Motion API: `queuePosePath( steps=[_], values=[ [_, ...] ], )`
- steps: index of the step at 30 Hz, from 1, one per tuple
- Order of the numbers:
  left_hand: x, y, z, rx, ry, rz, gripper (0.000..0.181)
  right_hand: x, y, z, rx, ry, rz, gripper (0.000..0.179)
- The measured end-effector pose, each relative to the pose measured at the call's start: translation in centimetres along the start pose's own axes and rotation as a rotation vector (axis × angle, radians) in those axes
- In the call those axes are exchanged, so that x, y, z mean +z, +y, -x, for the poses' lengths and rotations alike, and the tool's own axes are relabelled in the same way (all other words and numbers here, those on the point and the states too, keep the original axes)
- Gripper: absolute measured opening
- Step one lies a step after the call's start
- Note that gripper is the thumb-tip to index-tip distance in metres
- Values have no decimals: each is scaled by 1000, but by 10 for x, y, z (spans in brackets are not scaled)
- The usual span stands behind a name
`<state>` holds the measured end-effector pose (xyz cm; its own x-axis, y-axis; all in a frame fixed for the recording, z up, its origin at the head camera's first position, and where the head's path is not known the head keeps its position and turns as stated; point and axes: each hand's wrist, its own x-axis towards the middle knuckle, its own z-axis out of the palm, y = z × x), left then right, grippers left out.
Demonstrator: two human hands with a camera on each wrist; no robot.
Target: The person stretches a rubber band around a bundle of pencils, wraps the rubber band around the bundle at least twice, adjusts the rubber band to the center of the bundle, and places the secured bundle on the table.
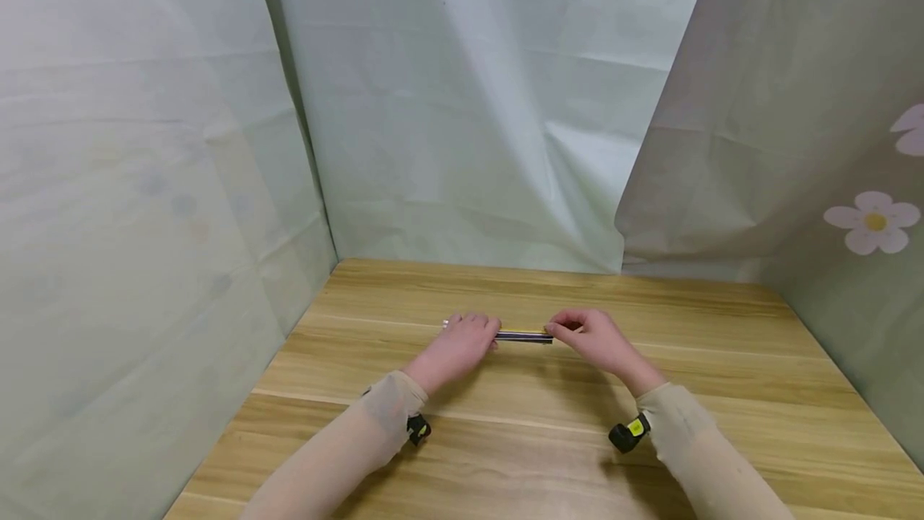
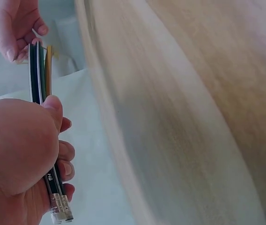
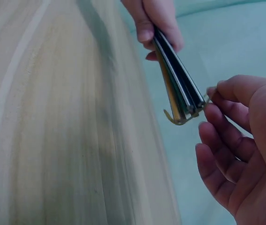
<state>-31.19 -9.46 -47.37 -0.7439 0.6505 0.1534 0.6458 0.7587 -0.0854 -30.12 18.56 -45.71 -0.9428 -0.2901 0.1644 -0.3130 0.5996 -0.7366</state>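
My left hand (image 1: 464, 343) grips a bundle of pencils (image 1: 524, 336) around the middle, holding it level over the table. Dark pencils and a yellow one (image 2: 48, 70) show in the left wrist view; metal ferrules with erasers (image 2: 60, 206) stick out below the palm. At the opposite end, a thin yellowish rubber band (image 3: 168, 117) loops by the pencil tips. My right hand (image 1: 593, 338) pinches it between thumb and index finger, the other fingers loosely curled. Part of the bundle is hidden inside my left hand.
The wood-grain table (image 1: 520, 464) spreads beneath both arms. Pale cloth curtains (image 1: 462, 103) enclose it at the back and sides, the right one with printed flowers (image 1: 873, 222). Each wrist carries a small black camera (image 1: 628, 433).
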Motion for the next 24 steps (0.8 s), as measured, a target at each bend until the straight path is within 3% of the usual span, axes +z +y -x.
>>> queuePosePath(
  steps=[5,17,24],
  values=[
    [0,-2,0,-30,4,-7,19,3,-2,2,-20,22,34,18],
    [-4,-2,0,-103,28,33,17,11,-9,5,-89,33,2,14],
    [-8,-1,1,-98,47,75,18,16,-6,4,-118,36,33,15]
  ],
)
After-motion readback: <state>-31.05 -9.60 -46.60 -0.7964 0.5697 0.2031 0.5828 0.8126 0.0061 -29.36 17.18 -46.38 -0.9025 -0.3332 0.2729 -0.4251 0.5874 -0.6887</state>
